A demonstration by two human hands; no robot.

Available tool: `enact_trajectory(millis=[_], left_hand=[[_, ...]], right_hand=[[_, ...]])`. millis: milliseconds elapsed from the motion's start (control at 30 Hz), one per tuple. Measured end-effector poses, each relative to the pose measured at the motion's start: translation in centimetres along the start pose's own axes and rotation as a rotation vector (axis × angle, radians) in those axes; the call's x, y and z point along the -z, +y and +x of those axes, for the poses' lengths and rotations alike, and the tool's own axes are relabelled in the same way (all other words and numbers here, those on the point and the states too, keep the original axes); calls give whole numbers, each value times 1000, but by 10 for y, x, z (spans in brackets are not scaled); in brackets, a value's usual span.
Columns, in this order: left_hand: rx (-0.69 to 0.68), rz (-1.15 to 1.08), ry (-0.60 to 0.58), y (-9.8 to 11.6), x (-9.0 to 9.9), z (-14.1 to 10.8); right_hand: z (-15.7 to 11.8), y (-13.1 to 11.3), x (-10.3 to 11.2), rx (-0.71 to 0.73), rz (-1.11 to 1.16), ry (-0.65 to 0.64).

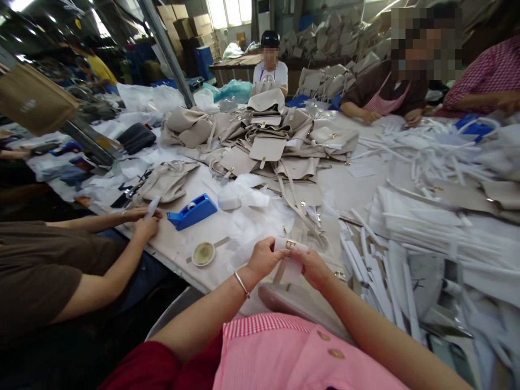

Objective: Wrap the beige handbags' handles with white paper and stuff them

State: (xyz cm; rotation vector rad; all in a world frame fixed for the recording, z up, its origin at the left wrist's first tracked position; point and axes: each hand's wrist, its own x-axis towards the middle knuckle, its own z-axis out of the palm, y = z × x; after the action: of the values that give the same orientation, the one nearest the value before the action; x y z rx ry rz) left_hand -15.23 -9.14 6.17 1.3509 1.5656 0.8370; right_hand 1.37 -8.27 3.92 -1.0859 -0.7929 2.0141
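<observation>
Both of my hands are close together at the table's near edge. My left hand (263, 258) pinches one side of a thin white wrapping sheet (293, 266). Pressed against the other side of that sheet are the fingers of my right hand (316, 269). A small gold buckle (290, 244) shows at the sheet's top, between my fingertips. Just below lies a beige bag (280, 298), partly hidden by my forearms and the pink apron. Crumpled white wrapping (255, 214) is heaped right beyond my hands.
A blue tape dispenser (192, 211) and a small round dish (203, 253) stand left of my hands. Beige bags (268, 149) are piled mid-table. White strips and sheets (426, 222) cover the right side. A co-worker's hands (146, 222) work at left; other people sit across the table.
</observation>
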Motion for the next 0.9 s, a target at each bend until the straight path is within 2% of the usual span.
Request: enact_trajectory(millis=[167,267,333,433,500,567,733,833,900], left_hand=[[-224,206,63,14,5,-1],[-318,126,3,18,9,0],[-231,-92,-112,14,12,1],[63,-465,-274,1,14,3],[178,-521,-328,-7,14,5],[163,-431,-363,-11,11,5],[-80,-250,-355,-2,-3,-2],[-59,-232,-313,-1,-13,-6],[-8,-269,-265,-4,-17,-6]], right_hand=[[8,-11,5,51,-262,85],[9,-13,5,108,-356,129],[8,-11,4,145,-340,144],[6,-5,3,149,-224,134],[5,0,2,137,-174,124],[4,4,1,136,-167,139],[4,4,-2,177,-308,231],[3,-1,-1,278,-581,323],[-1,-6,4,330,-738,295]])
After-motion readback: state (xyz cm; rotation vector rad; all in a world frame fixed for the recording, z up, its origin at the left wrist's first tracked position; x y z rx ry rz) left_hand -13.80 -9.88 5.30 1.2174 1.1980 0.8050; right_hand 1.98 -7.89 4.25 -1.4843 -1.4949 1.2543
